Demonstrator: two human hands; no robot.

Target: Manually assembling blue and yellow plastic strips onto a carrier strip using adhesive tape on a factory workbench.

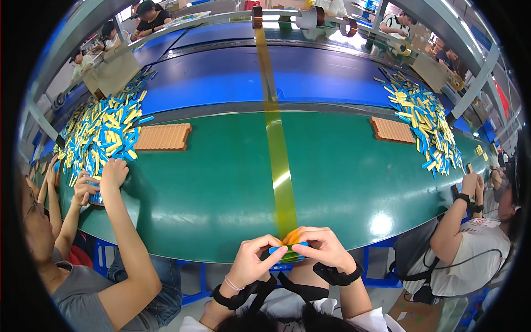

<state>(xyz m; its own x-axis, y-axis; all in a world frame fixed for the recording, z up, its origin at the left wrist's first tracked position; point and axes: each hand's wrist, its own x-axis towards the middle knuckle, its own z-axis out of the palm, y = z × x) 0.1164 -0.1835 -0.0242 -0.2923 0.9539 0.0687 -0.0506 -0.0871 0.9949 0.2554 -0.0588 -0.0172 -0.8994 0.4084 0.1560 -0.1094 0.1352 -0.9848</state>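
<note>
At the near edge of the green table, my left hand (251, 259) and my right hand (327, 249) are closed on opposite ends of a small blue strip-shaped piece (273, 250). The thumbs press on top of it, while the fingers curl behind. A long band of clear amber tape (282, 182) runs down the table to the piece and lies over its middle. My fingertips touch the tape's near end. The underside of the piece is hidden by my hands.
Heaps of blue and yellow strips lie at left (108, 124) and right (423, 119). Beside them sit ridged orange trays, left (164, 137) and right (392, 130). Tape rolls (316, 16) hang on a rail beyond the blue conveyor (210, 80). Co-workers sit close on both sides.
</note>
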